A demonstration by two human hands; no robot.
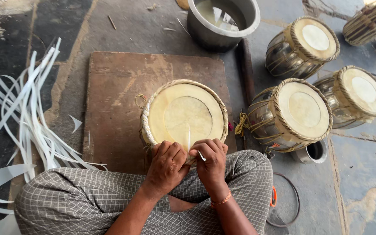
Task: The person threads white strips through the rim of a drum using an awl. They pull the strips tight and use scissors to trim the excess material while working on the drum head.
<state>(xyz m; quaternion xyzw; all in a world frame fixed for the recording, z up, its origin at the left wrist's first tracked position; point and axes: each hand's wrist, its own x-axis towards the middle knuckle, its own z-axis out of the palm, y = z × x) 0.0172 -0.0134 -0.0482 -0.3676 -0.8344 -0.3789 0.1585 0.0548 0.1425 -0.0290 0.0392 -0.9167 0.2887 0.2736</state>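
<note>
On a worn brown wooden board [118, 87] set on the stone floor, a round drum [183, 114] stands upright with its pale skin head facing up, a lighter circle at its middle and a braided rim of tan hide all round. At the drum's near edge the left hand [167, 165] and the right hand [211, 160] press side by side, knuckles up, fingers curled tight; between them they pinch a thin white strip [189, 138] that rises over the skin. A thin orange bangle circles the right wrist. The person sits cross-legged in grey checked cloth [88, 196]. To the left, a loose sheaf of long, flat white strips [27, 117] fans across the dark floor. To the right stand three finished drums [294, 115] with shiny metal bodies laced in cord, tilted on their sides. Above the board sits a round metal pot [223, 21] of cloudy water, and a small metal cup [314, 152] lies beside the nearest drum.
</note>
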